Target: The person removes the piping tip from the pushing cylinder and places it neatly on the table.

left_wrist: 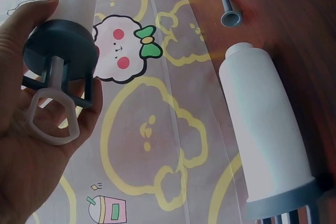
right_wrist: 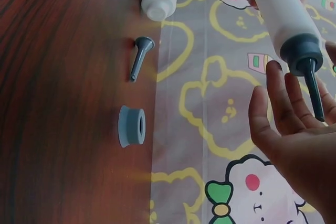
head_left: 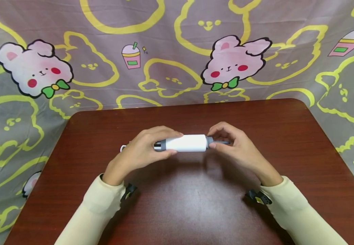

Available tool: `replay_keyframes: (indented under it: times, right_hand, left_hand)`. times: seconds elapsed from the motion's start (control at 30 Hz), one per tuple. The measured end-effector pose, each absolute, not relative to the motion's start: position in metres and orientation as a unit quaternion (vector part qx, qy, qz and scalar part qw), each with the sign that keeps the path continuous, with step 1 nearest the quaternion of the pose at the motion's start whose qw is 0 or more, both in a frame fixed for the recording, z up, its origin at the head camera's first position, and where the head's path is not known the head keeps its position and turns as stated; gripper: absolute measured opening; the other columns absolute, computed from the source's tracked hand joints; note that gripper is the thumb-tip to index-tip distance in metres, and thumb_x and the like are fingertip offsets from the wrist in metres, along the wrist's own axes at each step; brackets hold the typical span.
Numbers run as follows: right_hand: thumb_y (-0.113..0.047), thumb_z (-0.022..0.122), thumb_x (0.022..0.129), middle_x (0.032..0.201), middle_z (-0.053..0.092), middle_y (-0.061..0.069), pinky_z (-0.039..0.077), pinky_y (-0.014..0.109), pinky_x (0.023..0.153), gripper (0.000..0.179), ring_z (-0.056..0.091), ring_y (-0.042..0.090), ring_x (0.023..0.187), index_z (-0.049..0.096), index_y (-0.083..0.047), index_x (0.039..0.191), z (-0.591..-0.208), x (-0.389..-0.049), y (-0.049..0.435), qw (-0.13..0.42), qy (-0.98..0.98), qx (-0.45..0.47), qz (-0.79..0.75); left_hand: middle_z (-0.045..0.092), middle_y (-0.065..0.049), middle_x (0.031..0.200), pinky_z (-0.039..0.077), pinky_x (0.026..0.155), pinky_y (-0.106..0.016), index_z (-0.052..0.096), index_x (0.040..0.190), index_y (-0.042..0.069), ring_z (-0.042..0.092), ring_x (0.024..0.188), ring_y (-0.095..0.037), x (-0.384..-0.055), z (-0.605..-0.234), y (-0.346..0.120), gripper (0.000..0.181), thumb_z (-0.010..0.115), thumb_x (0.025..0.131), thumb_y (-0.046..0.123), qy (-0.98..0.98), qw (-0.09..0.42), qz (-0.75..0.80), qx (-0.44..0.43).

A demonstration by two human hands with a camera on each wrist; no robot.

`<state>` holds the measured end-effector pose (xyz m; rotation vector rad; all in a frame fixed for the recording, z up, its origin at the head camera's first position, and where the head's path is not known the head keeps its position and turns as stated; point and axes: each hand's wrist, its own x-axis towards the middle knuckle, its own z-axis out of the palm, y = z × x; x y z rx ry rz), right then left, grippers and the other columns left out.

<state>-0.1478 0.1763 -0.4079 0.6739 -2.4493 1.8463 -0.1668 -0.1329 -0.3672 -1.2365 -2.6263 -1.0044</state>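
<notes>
Above the table, my left hand (head_left: 143, 148) grips a white syringe (head_left: 190, 143) by its rear, thumb and fingers on opposite sides of the barrel. A dark grey flange (left_wrist: 58, 45) with a pale pull ring (left_wrist: 72, 121) sticks out at that end. My right hand (head_left: 242, 146) pinches the grey collar (right_wrist: 302, 51) at the other end. From it a thin nozzle (right_wrist: 313, 93) points back over the palm. In the right wrist view, the other fingers stretch out, apart from the syringe.
The wrist views show a second white barrel (left_wrist: 262, 124) lying on the table, with a loose grey nozzle (right_wrist: 139, 59) and a grey ring (right_wrist: 131, 126) in line with it. Patterned cloth (head_left: 170, 41) hangs behind the brown table (head_left: 189, 204).
</notes>
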Motion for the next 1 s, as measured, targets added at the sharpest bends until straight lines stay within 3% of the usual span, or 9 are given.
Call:
replay_keyframes:
  times: [0.53,0.73,1.0]
  right_hand:
    - [-0.002,0.076,0.094,0.113,0.068,0.004,0.059,0.027,0.082,0.026,0.070,0.020,0.098,0.066,-0.008,0.117,-0.4089,-0.1468,0.1744,-0.017,-0.771,0.224,0.596]
    - [0.002,0.078,0.091,0.118,0.065,-0.005,0.058,0.025,0.087,0.029,0.069,0.016,0.106,0.065,-0.002,0.117,-0.4082,-0.1467,0.1733,-0.010,-0.763,0.236,0.602]
    - [0.008,0.078,0.088,0.118,0.064,0.004,0.057,0.022,0.092,0.030,0.067,0.013,0.105,0.066,-0.004,0.112,-0.4106,-0.1469,0.1720,0.014,-0.757,0.258,0.601]
  left_hand:
    - [0.073,0.004,0.127,0.057,0.093,-0.038,0.074,0.131,0.020,0.067,0.113,-0.013,-0.1657,-0.3665,-0.1344,0.045,0.087,0.088,0.025,-0.857,0.029,-0.326,-0.399]
    - [0.073,0.004,0.127,0.056,0.094,-0.038,0.074,0.131,0.020,0.067,0.113,-0.012,-0.1680,-0.3693,-0.1343,0.045,0.087,0.088,0.023,-0.856,0.029,-0.331,-0.397]
    - [0.073,0.005,0.127,0.057,0.091,-0.037,0.073,0.132,0.021,0.067,0.112,-0.012,-0.1677,-0.3694,-0.1344,0.046,0.087,0.089,0.024,-0.856,0.019,-0.340,-0.390]
